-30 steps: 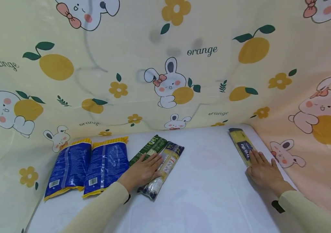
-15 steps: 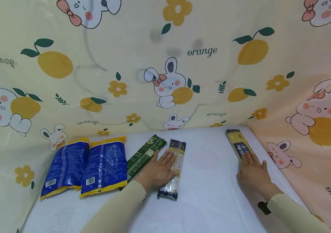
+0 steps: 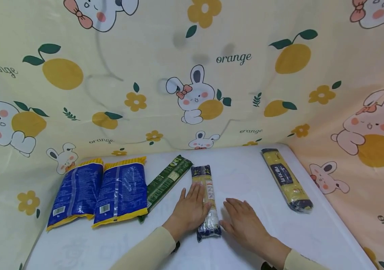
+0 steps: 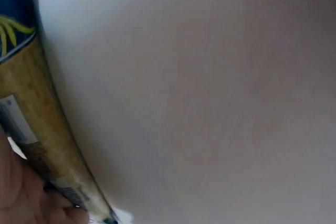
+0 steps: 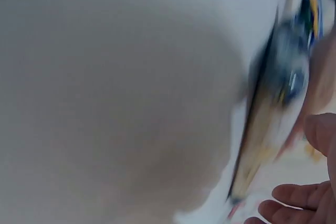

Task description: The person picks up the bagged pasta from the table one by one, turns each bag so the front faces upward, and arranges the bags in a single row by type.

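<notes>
In the head view, my left hand lies with straight fingers on a long spaghetti packet that has dark blue ends and a clear, silvery lower part. That packet runs along the left side of the left wrist view. Just right of it hovers my right hand, fingers extended and nothing in its grasp. In the right wrist view, the fingers appear apart from the blurred packet. A second spaghetti packet, yellow with a dark label, lies untouched near the table's right edge.
Left of my hands, a slim green packet lies slanted. Two blue bags with yellow ends sit side by side at the table's left. A printed cloth hangs behind and beside the white table.
The spaghetti packet under my left hand has slid right and turned away from the green packet. My right hand has left the far right packet and moved left beside the other one.
</notes>
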Motion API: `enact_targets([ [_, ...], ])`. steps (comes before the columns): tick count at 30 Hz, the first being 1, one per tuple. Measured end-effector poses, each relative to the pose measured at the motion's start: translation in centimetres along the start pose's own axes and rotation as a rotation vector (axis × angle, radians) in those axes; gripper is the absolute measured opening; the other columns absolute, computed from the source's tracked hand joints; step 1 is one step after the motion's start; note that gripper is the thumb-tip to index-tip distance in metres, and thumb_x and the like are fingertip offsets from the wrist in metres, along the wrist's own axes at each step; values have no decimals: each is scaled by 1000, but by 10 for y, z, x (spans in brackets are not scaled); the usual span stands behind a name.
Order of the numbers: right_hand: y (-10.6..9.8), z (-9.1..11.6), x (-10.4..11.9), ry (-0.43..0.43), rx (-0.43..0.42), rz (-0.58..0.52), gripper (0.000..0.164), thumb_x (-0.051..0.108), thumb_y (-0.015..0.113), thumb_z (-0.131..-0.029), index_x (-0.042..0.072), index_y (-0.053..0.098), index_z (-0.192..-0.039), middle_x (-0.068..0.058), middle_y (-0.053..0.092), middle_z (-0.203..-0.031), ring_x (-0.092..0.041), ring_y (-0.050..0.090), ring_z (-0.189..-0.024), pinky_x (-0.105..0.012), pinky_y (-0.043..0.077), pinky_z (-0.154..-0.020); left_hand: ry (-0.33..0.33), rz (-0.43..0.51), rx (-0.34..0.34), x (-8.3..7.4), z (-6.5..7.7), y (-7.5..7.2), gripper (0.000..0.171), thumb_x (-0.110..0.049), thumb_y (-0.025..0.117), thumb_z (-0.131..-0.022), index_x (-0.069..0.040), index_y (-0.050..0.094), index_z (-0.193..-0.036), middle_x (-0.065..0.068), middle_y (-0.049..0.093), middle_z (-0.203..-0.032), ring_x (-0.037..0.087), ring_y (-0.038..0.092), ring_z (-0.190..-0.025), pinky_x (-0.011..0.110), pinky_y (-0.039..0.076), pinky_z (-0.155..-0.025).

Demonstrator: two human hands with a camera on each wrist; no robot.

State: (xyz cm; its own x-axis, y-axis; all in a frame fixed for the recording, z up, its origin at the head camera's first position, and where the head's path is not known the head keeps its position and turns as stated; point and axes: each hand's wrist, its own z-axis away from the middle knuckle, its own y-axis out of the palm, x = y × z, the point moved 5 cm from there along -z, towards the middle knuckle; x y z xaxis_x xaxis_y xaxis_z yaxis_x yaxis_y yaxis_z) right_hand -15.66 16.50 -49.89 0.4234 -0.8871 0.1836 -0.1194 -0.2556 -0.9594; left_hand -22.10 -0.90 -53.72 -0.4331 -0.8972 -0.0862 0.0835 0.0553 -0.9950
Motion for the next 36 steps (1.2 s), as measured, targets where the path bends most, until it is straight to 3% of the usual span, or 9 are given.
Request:
enact_targets([
  [5, 4, 10, 20, -55, -41, 48, 47, 49, 77, -93, 8, 68, -113, -7, 68, -114, -27, 65, -110, -49, 55, -93, -14, -18, 26, -8, 9, -8, 73, -53, 27, -113, -1, 31, -164, 19, 33, -170, 35, 29, -160, 54, 32, -125],
  [9, 5, 15, 22, -60, -68, 100, 44, 60, 75, -90, 18, 61, -90, 5, 56, -88, -16, 55, -86, -36, 47, -72, -16, -37, 51, -12, 18, -15, 72, -52, 33, -113, 0, 37, -162, 20, 40, -166, 35, 36, -157, 58, 33, -123],
  [13, 7, 16, 24, -62, -45, 165, 52, 67, 70, -91, 20, 52, -80, 7, 47, -78, -14, 46, -77, -33, 38, -68, 16, -101, -40, -11, 16, -29, 57, -45, 49, -110, -3, 58, -147, 15, 62, -148, 31, 58, -139, 62, 44, -113],
  [17, 8, 14, 26, -59, -24, 198, 55, 69, 68, -91, 19, 49, -76, 6, 45, -74, -15, 44, -73, -33, 34, -68, 46, -135, -144, -3, -1, -43, 33, -36, 60, -105, -7, 72, -117, 10, 72, -113, 28, 69, -105, 54, 56, -91],
  [19, 9, 13, 27, -63, -26, 200, 55, 68, 69, -91, 19, 49, -74, 6, 46, -73, -16, 46, -72, -34, 34, -67, 33, -122, -153, 3, -14, -49, 29, -34, 60, -105, -9, 73, -113, 10, 73, -110, 28, 69, -101, 53, 57, -87],
  [27, 9, 15, 29, -99, -77, 218, 54, 66, 71, -90, 18, 52, -73, 7, 45, -70, -16, 48, -70, -33, 33, -66, -6, -87, -150, 23, -74, -52, 35, -41, 57, -109, -15, 72, -126, 8, 70, -126, 30, 63, -119, 56, 51, -100],
  [32, 9, 14, 32, -94, -46, 220, 54, 67, 68, -92, 17, 56, -76, 7, 48, -72, -16, 50, -72, -33, 34, -67, -46, -87, -75, 26, -93, -43, 50, -53, 50, -109, -12, 72, -128, 9, 66, -126, 31, 56, -125, 58, 44, -108],
  [36, 8, 16, 31, -91, -45, 221, 53, 66, 68, -92, 17, 57, -77, 6, 49, -72, -16, 50, -71, -33, 34, -67, -73, -108, -56, 27, -101, -34, 58, -58, 45, -109, -10, 72, -128, 10, 65, -127, 31, 54, -128, 58, 42, -111],
])
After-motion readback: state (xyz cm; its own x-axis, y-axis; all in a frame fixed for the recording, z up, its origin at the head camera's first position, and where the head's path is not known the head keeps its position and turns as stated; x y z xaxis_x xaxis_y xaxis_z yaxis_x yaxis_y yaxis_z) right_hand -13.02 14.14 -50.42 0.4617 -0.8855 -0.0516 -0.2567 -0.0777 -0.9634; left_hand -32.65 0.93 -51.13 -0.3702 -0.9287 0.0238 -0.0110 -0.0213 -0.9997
